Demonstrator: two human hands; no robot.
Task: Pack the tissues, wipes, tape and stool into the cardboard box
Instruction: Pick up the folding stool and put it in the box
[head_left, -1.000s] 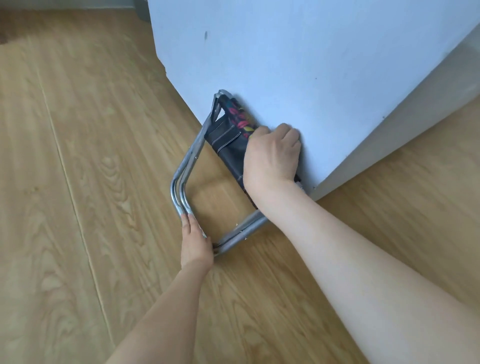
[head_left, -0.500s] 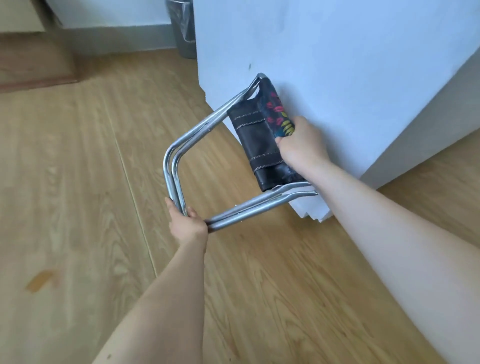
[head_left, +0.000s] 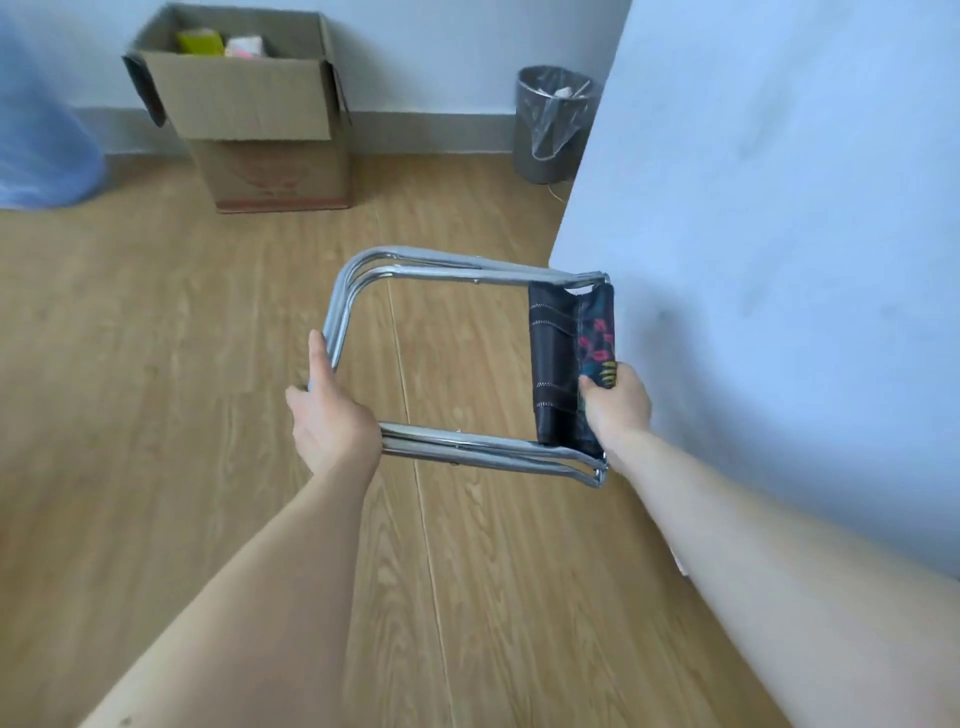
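Observation:
I hold a folded stool with chrome tube legs and a black fabric seat with a coloured print, flat in the air above the floor. My left hand grips the bent end of the metal frame. My right hand is closed on the fabric seat end. The open cardboard box stands on the floor at the far wall, up and to the left of the stool. A yellow-green pack and a pink and white pack show inside it.
A white wall corner juts out just right of the stool. A metal waste bin with a plastic liner stands beside that corner. Something blue and blurred sits at the far left. Wood-look flooring lies between me and the box.
The stool has been lifted off the floor, away from the white wall, and turned level. The view has swung up, and the cardboard box and bin have come into sight.

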